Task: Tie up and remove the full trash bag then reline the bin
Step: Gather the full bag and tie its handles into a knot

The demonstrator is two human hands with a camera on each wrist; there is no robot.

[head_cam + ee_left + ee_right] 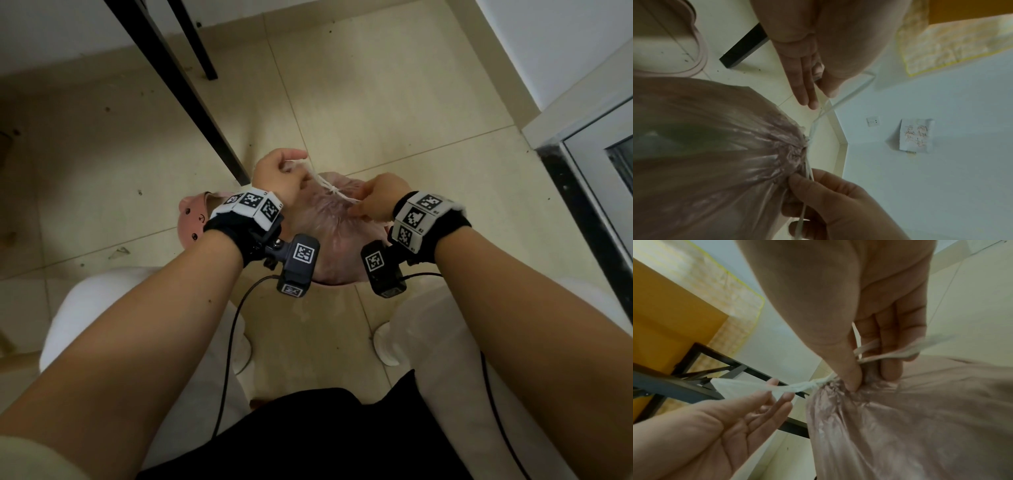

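Observation:
A full pink see-through trash bag [329, 236] sits in front of my knees, its neck gathered shut. A white drawstring [325, 185] runs out of the neck to both sides. My left hand [291, 168] pinches one end between thumb and nearly straight fingers [807, 91], up and to the left of the neck. My right hand [363, 202] pinches the other end right at the gathered neck [865, 363]. A twisted knot [818, 383] in the string lies against the neck. A pink bin part with a drawn face [191, 219] shows behind my left wrist.
A black table leg [191, 102] slants down to the floor just left of the bag. A door frame with a dark sill [582, 205] stands to the right. My white-trousered legs and shoes [387, 346] flank the bag. The floor is tiled.

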